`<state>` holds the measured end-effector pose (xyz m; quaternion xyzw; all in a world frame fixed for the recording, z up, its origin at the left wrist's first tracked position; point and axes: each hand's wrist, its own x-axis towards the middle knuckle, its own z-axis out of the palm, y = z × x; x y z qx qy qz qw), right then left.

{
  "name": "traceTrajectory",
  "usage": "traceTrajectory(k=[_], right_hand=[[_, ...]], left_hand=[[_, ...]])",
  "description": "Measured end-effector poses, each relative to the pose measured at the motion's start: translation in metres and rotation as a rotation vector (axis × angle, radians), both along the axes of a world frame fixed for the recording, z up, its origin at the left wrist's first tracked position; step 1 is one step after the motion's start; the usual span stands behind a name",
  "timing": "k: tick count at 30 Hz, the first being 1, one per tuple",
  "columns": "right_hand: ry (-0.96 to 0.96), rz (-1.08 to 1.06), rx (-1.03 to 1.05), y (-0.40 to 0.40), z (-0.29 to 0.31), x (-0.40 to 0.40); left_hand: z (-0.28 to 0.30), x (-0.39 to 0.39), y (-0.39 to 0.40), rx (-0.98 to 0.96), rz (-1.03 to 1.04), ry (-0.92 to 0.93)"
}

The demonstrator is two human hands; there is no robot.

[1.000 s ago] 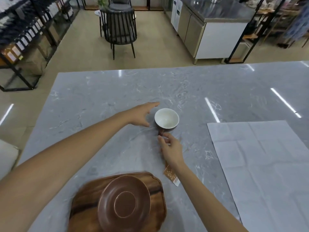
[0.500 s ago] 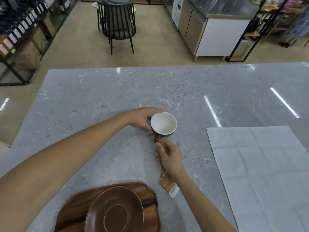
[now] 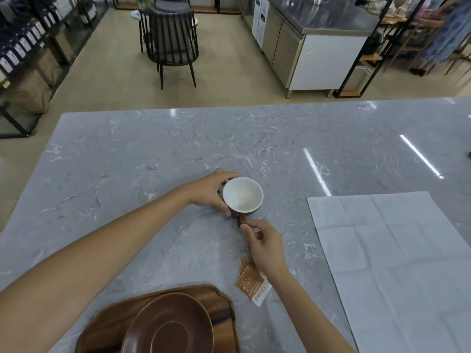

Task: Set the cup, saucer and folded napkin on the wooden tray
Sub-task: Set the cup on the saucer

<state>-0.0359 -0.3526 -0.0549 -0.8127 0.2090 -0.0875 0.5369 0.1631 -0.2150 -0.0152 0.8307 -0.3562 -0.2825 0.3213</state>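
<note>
A brown cup (image 3: 242, 195) with a white inside stands on the grey marble table (image 3: 127, 161). My left hand (image 3: 212, 192) curls round its left side, fingers and thumb on the wall. My right hand (image 3: 262, 244) pinches the cup's handle at its near side. A brown saucer (image 3: 168, 324) lies on the wooden tray (image 3: 219, 301) at the near edge. A pale grey napkin (image 3: 397, 263) lies spread flat at the right, creased by old folds.
A small brown paper tag (image 3: 252, 285) lies on the table under my right wrist. Beyond the far table edge stand a black chair (image 3: 169, 39), a steel counter (image 3: 318, 42) and shelves (image 3: 28, 44) at the left.
My left hand, flat and open beside the cup a second ago, has closed round its left side. The right hand stays at the handle. The camera view has shifted a little.
</note>
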Motion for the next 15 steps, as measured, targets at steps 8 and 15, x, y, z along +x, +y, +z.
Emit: traceTrajectory(k=[8,15], right_hand=[[-0.028,0.072,-0.143,-0.004,0.007,-0.017],[-0.064,0.097,-0.19,0.008,0.021,-0.039]], left_hand=[[0.002,-0.027,0.011,-0.146,0.08,0.128],[0.023,-0.062,0.033,-0.181,0.126,0.069]])
